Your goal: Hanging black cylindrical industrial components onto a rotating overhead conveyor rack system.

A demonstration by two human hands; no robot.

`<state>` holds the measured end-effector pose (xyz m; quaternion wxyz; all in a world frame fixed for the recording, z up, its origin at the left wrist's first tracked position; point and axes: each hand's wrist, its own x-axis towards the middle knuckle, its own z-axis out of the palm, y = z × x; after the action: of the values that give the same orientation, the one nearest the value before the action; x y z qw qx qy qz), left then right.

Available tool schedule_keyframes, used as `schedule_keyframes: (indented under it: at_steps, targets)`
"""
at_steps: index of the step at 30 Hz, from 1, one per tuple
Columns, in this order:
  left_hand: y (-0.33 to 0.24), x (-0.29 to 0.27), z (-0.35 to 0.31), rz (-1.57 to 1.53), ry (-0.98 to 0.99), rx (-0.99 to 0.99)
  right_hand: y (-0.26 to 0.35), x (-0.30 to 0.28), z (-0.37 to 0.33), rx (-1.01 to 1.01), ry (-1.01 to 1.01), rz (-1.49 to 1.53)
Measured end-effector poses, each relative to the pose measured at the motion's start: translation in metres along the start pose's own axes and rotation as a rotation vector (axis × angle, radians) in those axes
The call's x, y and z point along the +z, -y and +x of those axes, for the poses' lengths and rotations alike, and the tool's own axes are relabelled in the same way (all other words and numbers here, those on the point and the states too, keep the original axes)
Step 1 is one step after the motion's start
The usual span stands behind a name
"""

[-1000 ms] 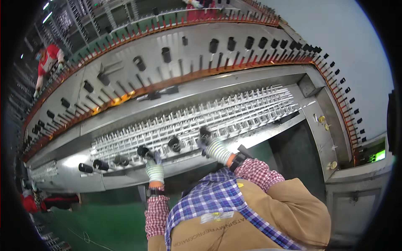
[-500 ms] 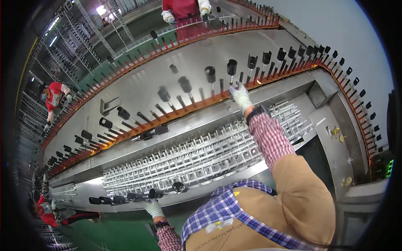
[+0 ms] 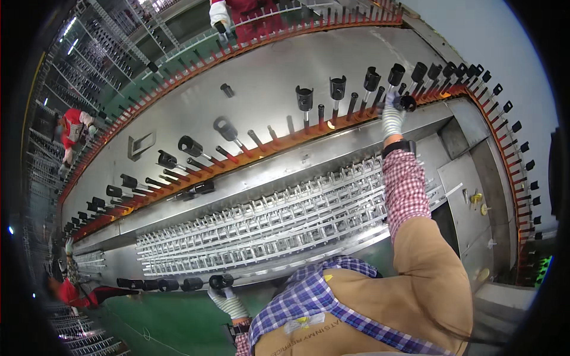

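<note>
The scene is moderately lit, with white tube lights [image 3: 70, 26] seen at the upper left. Soft glare is thrown back by the metal desk [image 3: 267, 71]. The far racks [image 3: 98, 65] are left dim and poorly resolved. In the black cup [image 3: 406, 104] at the right hand [image 3: 390, 118], detail is lost to darkness. Straight edges are bent, and the corners are swallowed by black.

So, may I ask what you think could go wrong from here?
The right gloved hand is close among the row of rods, so it might knock a neighbouring black cylinder. The left gloved hand is by more black cylinders along the steel worktop's near edge; a nudge could drop one. The checked right sleeve crosses pronged metal racks and might snag if lowered.
</note>
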<state>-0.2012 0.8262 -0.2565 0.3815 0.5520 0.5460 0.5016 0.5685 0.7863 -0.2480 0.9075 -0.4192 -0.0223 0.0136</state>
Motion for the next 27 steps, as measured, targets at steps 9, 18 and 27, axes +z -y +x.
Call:
schedule_keyframes:
  at_steps: [9, 18, 27]
  targets:
    - [-0.065, 0.029, 0.003, 0.234, 0.224, -0.064, 0.045, 0.074, -0.062, -0.675, 0.459, -0.929]
    - [-0.007, 0.031, 0.010, 0.522, 0.414, -0.252, 0.090, 0.040, -0.473, 0.869, 1.205, -0.383]
    - [-0.008, 0.033, 0.030, 0.777, 0.581, 0.059, 0.029, -0.006, -0.569, 0.781, 0.923, -0.509]
